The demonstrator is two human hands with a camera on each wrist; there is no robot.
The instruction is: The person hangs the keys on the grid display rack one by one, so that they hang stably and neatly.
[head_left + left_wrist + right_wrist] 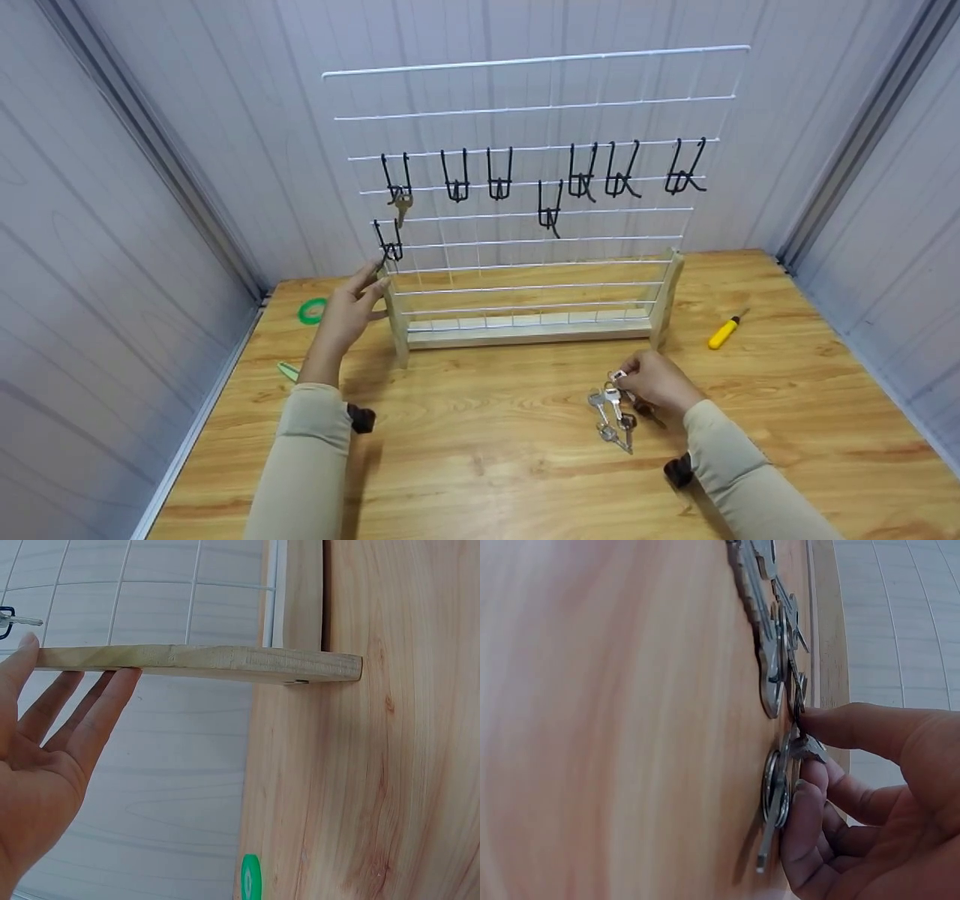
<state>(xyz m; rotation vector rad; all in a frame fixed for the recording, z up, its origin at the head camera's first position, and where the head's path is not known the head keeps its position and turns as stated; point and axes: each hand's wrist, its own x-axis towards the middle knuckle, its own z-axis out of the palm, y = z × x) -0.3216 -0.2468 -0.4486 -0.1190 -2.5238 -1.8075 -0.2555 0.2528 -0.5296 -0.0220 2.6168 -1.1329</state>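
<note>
My left hand (pixel 346 313) holds the left wooden post (pixel 187 658) of a white wire rack (pixel 525 268), thumb on one side and nearly straight fingers on the other. Close to the thumb, the left wrist view has a key (pixel 24 620) on a black hook. My right hand (pixel 658 381) pinches a silver key (pixel 808 749) between thumb and fingertips, low over the table. Several loose keys (pixel 609 435) on small rings lie beside and under that hand. Another key (pixel 403 206) hangs from the upper left hook (pixel 396 180).
More black double hooks (pixel 580 176) hang along the rack. A yellow-handled screwdriver (pixel 724 332) lies at the right. To the left are a green tape roll (pixel 312 310) and a light green tool (pixel 288 371), partly behind my arm. Panel walls (pixel 135 225) enclose the wooden table (pixel 480 465).
</note>
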